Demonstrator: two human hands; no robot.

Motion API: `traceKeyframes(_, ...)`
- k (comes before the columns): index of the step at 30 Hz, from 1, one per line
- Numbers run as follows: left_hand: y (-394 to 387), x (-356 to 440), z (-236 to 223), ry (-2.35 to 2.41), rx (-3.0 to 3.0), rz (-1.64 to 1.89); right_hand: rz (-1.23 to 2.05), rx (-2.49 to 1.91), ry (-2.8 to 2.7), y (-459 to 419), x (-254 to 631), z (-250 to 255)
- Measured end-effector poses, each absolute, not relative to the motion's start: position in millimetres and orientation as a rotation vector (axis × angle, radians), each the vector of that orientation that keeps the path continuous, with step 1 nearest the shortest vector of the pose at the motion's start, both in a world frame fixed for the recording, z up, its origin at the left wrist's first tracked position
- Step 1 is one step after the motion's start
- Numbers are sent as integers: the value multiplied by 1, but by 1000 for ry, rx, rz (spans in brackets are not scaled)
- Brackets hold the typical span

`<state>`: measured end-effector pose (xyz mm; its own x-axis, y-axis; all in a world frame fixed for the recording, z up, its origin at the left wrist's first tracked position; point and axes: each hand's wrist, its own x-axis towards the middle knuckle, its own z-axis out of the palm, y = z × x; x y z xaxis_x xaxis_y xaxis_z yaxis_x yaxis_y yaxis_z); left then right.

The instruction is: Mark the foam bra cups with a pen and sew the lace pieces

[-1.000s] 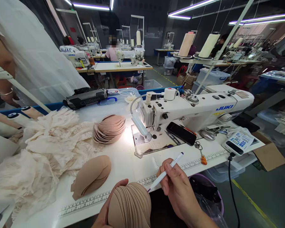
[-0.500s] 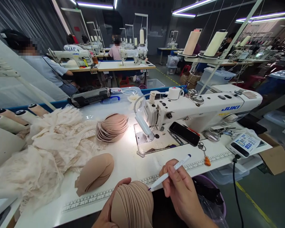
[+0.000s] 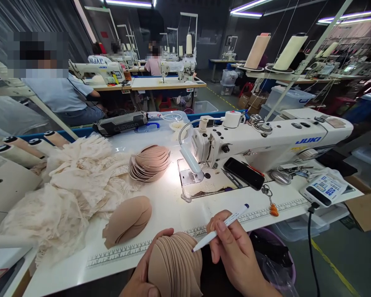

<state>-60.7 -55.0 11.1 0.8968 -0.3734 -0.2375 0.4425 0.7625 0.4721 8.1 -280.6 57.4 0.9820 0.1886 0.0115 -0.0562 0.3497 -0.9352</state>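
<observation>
My left hand is closed round a fanned stack of beige bra cups at the table's front edge, thumb in front and fingers behind. In my right hand is a white marker pen, pinched between thumb and fingers. Its dark tip points down left and lies at the stack's upper right part; whether it touches cannot be made out. A smaller pile of beige cups lies on the table left of my hands. Farther back, a taller stack of cups sits beside the sewing machine's lit needle area.
A white sewing machine spans the table's right half. Near it lie a black phone, tweezers and a keyring with an orange charm. Cream lace fabric is heaped at left. A co-worker sits beyond.
The pen tip has moved slightly left and down, from the stack's right edge onto its face. The whole scene has shifted a little rightward as the head turned.
</observation>
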Motion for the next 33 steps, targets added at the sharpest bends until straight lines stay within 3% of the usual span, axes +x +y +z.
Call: traceKeyframes(33,-58,-58,20,48,642,-467,173,-1196,-72,-274,3,66)
